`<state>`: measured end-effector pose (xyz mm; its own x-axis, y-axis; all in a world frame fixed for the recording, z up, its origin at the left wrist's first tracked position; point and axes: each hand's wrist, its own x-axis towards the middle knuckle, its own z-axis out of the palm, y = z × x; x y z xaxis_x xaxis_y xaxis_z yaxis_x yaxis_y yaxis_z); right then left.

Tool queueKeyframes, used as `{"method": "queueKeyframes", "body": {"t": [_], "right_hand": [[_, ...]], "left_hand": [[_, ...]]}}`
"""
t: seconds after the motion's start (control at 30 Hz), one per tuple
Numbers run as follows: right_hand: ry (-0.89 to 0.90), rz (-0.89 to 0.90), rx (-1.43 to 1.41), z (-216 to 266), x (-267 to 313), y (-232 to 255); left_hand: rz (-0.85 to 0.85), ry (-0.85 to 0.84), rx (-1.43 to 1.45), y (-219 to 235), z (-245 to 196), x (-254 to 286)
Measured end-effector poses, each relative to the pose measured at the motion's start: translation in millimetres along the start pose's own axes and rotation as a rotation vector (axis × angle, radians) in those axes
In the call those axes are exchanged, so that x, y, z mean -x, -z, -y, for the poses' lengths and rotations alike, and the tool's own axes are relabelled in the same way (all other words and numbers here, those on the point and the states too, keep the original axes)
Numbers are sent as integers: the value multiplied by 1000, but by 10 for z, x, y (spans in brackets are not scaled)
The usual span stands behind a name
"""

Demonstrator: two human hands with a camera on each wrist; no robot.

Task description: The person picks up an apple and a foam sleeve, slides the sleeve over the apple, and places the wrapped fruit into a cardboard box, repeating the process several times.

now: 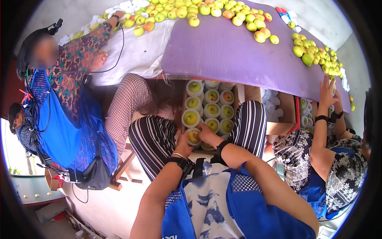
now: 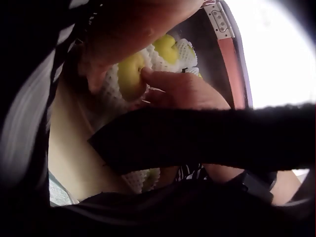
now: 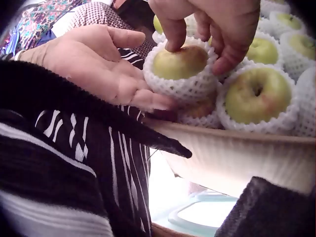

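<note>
An apple [image 3: 180, 63] in a white foam net sits at the near left corner of a cardboard box [image 3: 237, 150], over another netted apple [image 3: 200, 107]. From above, my right hand [image 3: 212, 24] grips it, thumb and fingers at the rim of the net. My left hand [image 3: 98, 66] lies palm up beside it, fingers fairly straight and their tips against the net's lower side. The head view has my left hand [image 1: 183, 145] and right hand [image 1: 209, 135] meeting at that apple [image 1: 193, 137]. Rows of netted apples [image 1: 212, 110] fill the box between my knees.
A table with a purple mat [image 1: 223, 51] stands ahead, loose apples [image 1: 179, 12] piled along its far side. One person [image 1: 75, 99] sits at my left, another [image 1: 326, 159] at my right. A second box [image 1: 278, 107] holding white foam nets stands right of my knee.
</note>
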<state>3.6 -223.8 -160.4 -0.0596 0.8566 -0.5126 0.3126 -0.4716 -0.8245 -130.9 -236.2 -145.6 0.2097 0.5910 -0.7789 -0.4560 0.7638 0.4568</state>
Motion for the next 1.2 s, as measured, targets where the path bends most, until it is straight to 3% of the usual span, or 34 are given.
{"method": "queueKeyframes", "body": {"t": [0.03, 0.13, 0.43, 0.53, 0.63, 0.67, 0.73, 0.8, 0.83, 0.9, 0.97, 1.2], "right_hand": [[-8, -5, 22, -21, -18, -9], [24, -4, 25, -90, -57, -27], [110, -67, 89, 2, 24, -39], [112, -44, 59, -95, -29, -33], [87, 1, 74, -177, -64, -13], [85, 0, 76, -171, -46, 1], [80, 6, 101, -113, 7, 15], [95, 43, 86, -20, 52, 41], [110, 76, 69, 17, 59, 51], [125, 61, 138, 56, 51, 51], [141, 45, 210, 58, 17, 49], [97, 49, -32, -231, -212, 2]], "left_hand": [[2, -1, 0, 83, 33, -115], [255, 39, 165, 282, 121, -365], [71, -63, 198, 189, 160, -278], [23, 16, 215, 294, 170, -445], [54, 95, 58, 475, 261, -595], [3, -2, -375, 480, 254, -534], [-52, -99, -804, 417, 229, -400], [-384, -219, -802, 163, 70, -136], [-389, -214, -803, 99, -11, -19], [-370, -427, -1282, 31, -121, 123], [-373, -420, -1308, 76, -89, 42], [-322, -306, -1310, 118, -194, -65]]}}
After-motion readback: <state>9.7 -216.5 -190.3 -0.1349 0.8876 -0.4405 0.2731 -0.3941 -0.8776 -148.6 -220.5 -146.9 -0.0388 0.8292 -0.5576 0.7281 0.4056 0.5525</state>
